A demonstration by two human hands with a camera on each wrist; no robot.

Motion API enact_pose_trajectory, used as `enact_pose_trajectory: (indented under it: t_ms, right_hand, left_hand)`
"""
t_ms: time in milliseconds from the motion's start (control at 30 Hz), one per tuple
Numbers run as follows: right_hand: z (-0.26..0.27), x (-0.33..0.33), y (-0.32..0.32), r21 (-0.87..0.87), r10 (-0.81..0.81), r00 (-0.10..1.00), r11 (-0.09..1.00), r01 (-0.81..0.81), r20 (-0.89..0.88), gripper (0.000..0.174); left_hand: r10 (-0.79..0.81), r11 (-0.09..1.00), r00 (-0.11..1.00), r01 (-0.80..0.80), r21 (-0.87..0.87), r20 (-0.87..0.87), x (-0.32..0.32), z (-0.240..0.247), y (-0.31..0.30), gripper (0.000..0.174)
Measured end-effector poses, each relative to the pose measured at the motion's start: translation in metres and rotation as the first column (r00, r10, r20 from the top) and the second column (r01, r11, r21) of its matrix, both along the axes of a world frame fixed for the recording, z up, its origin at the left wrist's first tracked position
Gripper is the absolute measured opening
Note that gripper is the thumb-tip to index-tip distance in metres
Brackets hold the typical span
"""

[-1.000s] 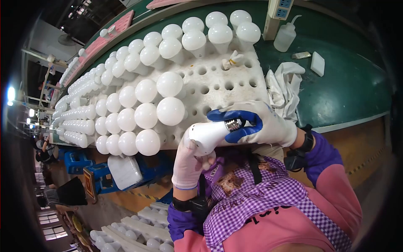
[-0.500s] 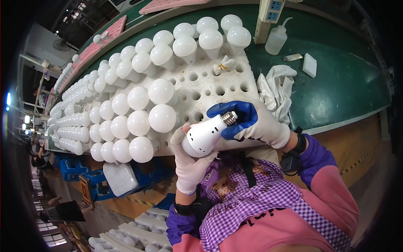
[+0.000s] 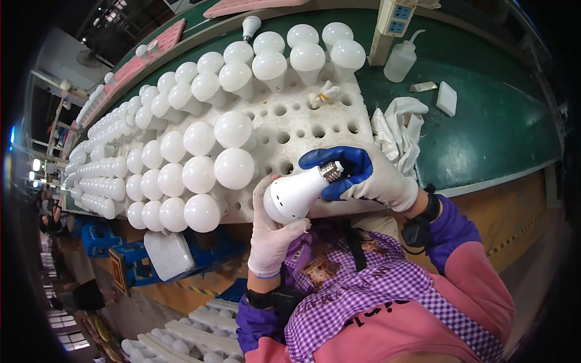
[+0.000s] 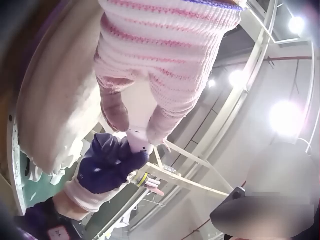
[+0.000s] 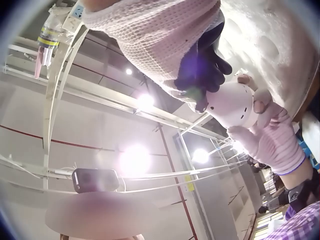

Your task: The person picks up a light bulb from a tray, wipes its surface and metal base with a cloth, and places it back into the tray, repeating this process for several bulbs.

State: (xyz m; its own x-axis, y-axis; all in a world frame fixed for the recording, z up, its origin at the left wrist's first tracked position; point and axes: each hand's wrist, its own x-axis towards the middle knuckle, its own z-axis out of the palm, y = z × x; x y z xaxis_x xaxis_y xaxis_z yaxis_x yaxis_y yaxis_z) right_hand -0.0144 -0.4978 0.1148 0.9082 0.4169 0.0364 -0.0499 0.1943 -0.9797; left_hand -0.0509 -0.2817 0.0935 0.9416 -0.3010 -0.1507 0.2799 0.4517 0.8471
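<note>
An LED light bulb (image 3: 295,195) with a white body and a metal screw base (image 3: 330,171) is held between both hands over the near edge of the foam board. My left hand (image 3: 268,239), in a pale knitted glove, grips the wide globe end, thumb on the near side. The blue-coated fingers of my right hand (image 3: 375,178) curl around the screw base, whose tip points up and right. Small dark slots show on the bulb's body. In the left wrist view, the left fingers and thumb (image 4: 162,122) wrap the bulb from both sides.
The white foam board (image 3: 284,124) has rows of holes, many filled with upright bulbs (image 3: 234,168). A crumpled white cloth (image 3: 400,130), a squeeze bottle (image 3: 400,59) and a small white block (image 3: 446,98) lie right on the green table (image 3: 496,133). Blue stools (image 3: 136,260) stand at the left.
The bulb has been turned between the hands, so its slots came into sight and now sit differently. The right fingers have shifted on the screw base. Another bulb now shows behind the back row.
</note>
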Motion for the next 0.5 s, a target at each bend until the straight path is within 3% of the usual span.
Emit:
enact_pose_trajectory:
  t_ms: [200,267,433,500]
  right_hand:
    - [0.0,-0.001,0.003,0.023,-0.016,0.997,1.0,0.017,-0.077,0.054]
    - [0.001,-0.001,0.003,0.021,-0.029,0.995,0.999,0.032,-0.094,0.054]
    - [0.005,0.0,0.002,-0.081,-0.035,0.998,0.996,0.039,0.059,0.055]
    - [0.003,-0.001,0.002,-0.054,-0.045,0.999,0.998,0.045,-0.005,0.054]
  left_hand:
    - [0.06,0.953,0.982,-0.109,0.284,0.178,-0.001,-0.008,-0.002,0.09]
    - [0.064,0.949,0.976,-0.124,0.291,0.208,-0.001,-0.011,-0.002,0.089]
    - [0.083,0.935,0.947,-0.181,0.304,0.31,-0.002,-0.022,-0.003,0.088]
    - [0.114,0.887,0.9,-0.283,0.365,0.42,-0.003,-0.023,-0.007,0.087]
